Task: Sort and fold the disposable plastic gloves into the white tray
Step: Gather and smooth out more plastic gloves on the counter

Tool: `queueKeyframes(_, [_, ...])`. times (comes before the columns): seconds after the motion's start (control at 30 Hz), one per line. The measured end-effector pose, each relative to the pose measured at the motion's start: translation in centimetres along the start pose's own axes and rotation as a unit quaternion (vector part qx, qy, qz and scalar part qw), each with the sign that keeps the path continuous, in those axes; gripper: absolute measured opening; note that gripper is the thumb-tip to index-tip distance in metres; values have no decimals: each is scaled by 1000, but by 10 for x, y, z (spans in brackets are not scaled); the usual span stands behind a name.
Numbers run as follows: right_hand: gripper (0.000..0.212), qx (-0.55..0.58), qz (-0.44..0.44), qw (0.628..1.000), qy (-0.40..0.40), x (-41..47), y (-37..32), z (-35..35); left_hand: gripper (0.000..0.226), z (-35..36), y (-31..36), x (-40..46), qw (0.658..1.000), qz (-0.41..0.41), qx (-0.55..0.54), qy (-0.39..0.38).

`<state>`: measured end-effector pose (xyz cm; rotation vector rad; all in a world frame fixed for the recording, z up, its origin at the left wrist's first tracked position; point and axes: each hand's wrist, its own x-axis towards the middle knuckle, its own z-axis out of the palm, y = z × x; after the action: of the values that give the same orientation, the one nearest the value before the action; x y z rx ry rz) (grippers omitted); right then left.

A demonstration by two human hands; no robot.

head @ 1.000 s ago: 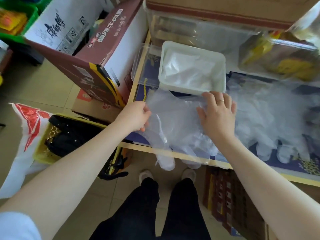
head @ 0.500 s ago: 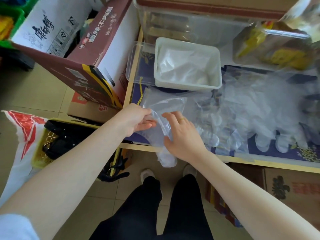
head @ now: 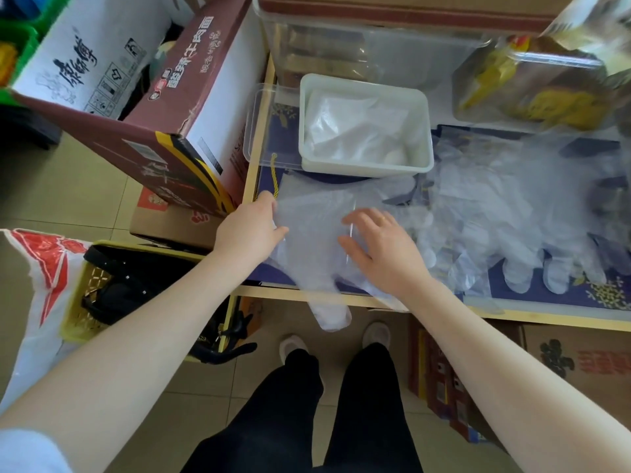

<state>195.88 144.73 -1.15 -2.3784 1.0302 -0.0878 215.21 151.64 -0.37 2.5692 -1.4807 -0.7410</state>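
At the near edge of the table, in front of the white tray, the person is in the middle of folding one glove. The left hand pinches the left edge of this glove with curled fingers, and the right hand lies on it with the fingers spread and relaxed, holding nothing. The glove lies flat on the blue cloth, and one plastic finger hangs down over the table edge. The tray stands just behind it and already holds some folded gloves. A loose pile of gloves waits on the right, so the task seems far from finished. The next move probably calls for bringing the hanging fingers up onto the palm part, pressing the thin film flat so that it does not spring open, and then lifting the packet into the tray. Compared with half a second ago, the glove is now spread wider and flatter; the right hand has moved from the lower edge, where it was near the left hand, to the right side of the glove, and it has opened.
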Motion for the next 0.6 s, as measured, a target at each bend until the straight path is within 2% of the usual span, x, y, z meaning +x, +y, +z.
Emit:
queueKeyframes(0.1, [78, -129, 31, 989, -68, 14, 13, 11, 72, 5, 2, -2, 994, 56, 68, 66])
queueKeyframes(0.17, [93, -166, 37, 981, -95, 15, 19, 25, 71, 13, 8, -3, 974, 165, 111, 110])
queueKeyframes(0.23, [102, -185, 43, 977, -93, 14, 25, 35, 63, 24, 16, -1, 959, 244, 137, 46])
queueKeyframes(0.3, [108, -202, 39, 975, -86, 15, 26, 37, 65, 36, 19, 3, 957, 241, 151, -56])
queueKeyframes(0.33, [111, -208, 34, 974, -88, 14, 28, 37, 68, 39, 18, 3, 958, 226, 156, -78])
queueKeyframes(0.47, [117, -226, 43, 970, -84, 0, 51, 24, 89, 39, 14, 2, 960, 184, 180, -106])
queueKeyframes(0.6, [110, -238, 37, 965, -103, -25, 73, -6, 101, 33, 24, 0, 960, 154, 200, -119])
